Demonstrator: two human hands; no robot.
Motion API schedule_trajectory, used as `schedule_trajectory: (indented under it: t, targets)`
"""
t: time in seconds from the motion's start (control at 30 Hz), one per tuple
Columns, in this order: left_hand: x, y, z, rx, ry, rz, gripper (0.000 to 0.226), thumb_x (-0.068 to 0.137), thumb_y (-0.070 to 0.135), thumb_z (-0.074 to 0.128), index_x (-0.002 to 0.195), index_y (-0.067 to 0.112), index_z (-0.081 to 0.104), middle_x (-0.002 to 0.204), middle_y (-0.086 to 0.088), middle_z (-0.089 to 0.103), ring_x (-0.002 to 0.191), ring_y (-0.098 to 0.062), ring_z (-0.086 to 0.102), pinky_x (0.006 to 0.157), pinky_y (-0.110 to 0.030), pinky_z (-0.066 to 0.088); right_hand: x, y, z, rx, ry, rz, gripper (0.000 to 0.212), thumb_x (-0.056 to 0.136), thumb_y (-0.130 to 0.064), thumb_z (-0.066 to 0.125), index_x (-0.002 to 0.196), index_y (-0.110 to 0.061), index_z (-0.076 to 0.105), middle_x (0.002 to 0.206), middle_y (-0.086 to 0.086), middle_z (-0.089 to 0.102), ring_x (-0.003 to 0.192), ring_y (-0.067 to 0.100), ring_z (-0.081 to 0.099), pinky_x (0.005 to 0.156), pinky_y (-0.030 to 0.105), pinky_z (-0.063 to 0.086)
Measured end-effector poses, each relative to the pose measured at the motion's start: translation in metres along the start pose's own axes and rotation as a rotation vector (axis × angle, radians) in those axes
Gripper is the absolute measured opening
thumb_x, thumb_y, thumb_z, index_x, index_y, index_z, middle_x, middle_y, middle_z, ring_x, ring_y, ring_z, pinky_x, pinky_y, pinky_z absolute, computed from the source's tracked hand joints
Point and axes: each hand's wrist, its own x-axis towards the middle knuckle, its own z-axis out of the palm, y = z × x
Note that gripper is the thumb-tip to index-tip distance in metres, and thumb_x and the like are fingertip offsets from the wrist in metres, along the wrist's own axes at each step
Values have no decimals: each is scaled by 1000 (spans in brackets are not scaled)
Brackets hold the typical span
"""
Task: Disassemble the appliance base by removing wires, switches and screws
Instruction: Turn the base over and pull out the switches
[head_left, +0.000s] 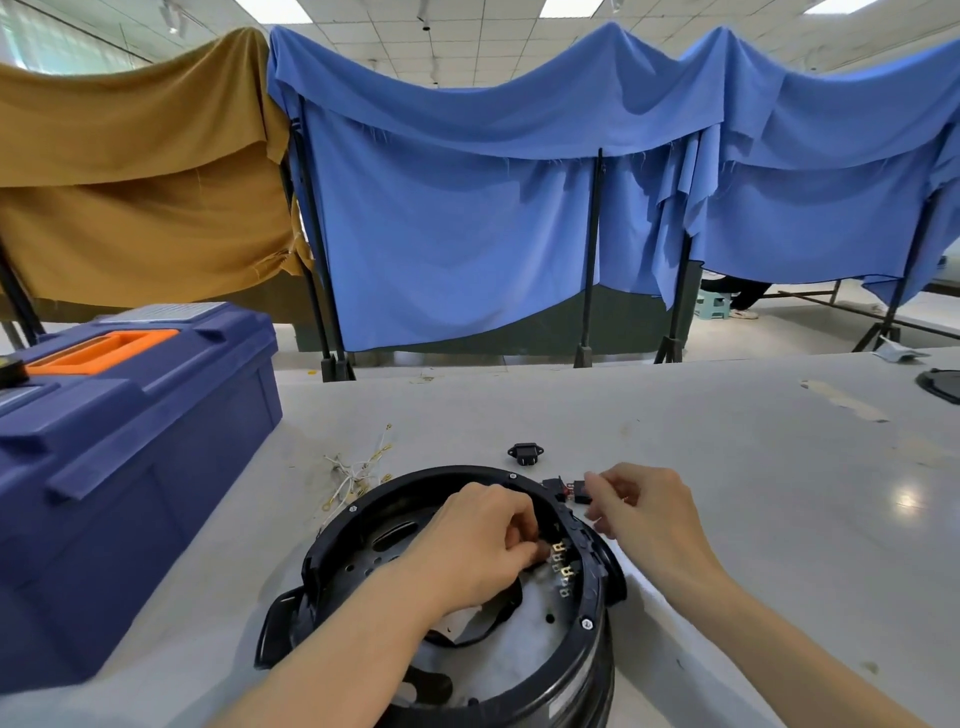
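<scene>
We look down on the black appliance base (441, 475), which lies open side up at the near edge of the tabletop (727, 467). Our left hand (478, 540) reaches inside it, the grip pinched on the brass terminals (563, 564) at the inner right wall. Our right hand (639, 512) sits just outside the rim, fingers curled, fingertips at a black and red switch (571, 491). We cannot tell whether that grip holds it or only touches it.

Beyond the base, loose white wires (353, 473) lie to the left and a small black socket (525, 453) lies apart from them. A blue toolbox (130, 467) with an orange handle (104, 348) stands farther left. Blue cloth (467, 234) and mustard cloth (130, 182) hang on frames behind.
</scene>
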Motion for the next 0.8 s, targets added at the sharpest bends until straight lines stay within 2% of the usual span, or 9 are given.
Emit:
schedule_trajectory:
  t: [0.13,0.23,0.3,0.4,0.5,0.57,0.67,0.77,0.8]
  targets:
    - [0,0,1,-19,-7,-18,19,83,23,70,72,27,55,51,13,49,51,0,48,54,-14,33,-32,-9,3,254,-139,-1,21,88,-29,68,69,-25,76,70,-2,73,70,17,70,68,37,55]
    - [0,1,1,-31,-4,-39,20,82,24,72,71,28,55,50,14,49,50,3,48,52,-11,31,-35,-10,8,309,-122,13,19,88,-26,68,72,-23,77,75,-5,73,80,18,70,81,42,56]
    - [1,2,-2,-59,-14,-60,20,79,21,74,69,28,58,51,14,51,49,3,48,53,-11,32,-33,-10,9,305,-98,10,19,88,-25,68,72,-21,77,76,-6,73,81,16,69,84,43,55]
    - [2,2,-8,-181,-56,-96,16,70,17,81,70,25,67,55,11,58,50,1,48,56,-14,41,-31,-11,13,305,-91,-3,21,88,-23,67,70,-20,77,73,-7,72,78,13,68,81,40,54]
    - [1,3,-14,-266,-101,-100,18,63,12,85,71,20,72,62,1,65,55,-7,54,60,-21,48,-27,-13,19,333,-104,0,23,89,-20,66,68,-16,76,68,-4,71,72,14,66,75,36,52]
    - [0,2,-16,-261,-86,-100,14,64,13,86,72,19,75,65,-3,69,57,-5,56,61,-18,49,-24,-16,24,369,-125,13,25,89,-18,65,67,-12,75,64,-1,70,65,13,62,69,35,49]
    - [-1,-1,-20,-258,-58,-117,8,69,15,82,75,18,78,71,-3,73,60,-3,59,63,-15,49,-21,-17,30,410,-137,31,24,91,-20,65,72,-11,76,68,6,72,66,16,64,67,36,51]
    - [-5,-1,-22,-259,-56,-111,5,71,17,79,76,17,79,72,1,74,62,-1,60,65,-16,50,-24,-13,33,437,-128,10,26,94,-28,62,78,-11,75,71,1,72,68,11,66,63,20,49]
    - [-6,0,-22,-268,-53,-104,4,72,18,78,76,17,79,71,2,73,61,0,60,64,-15,49,-25,-10,33,450,-125,7,27,95,-29,60,80,-12,74,72,0,72,69,10,66,64,19,49]
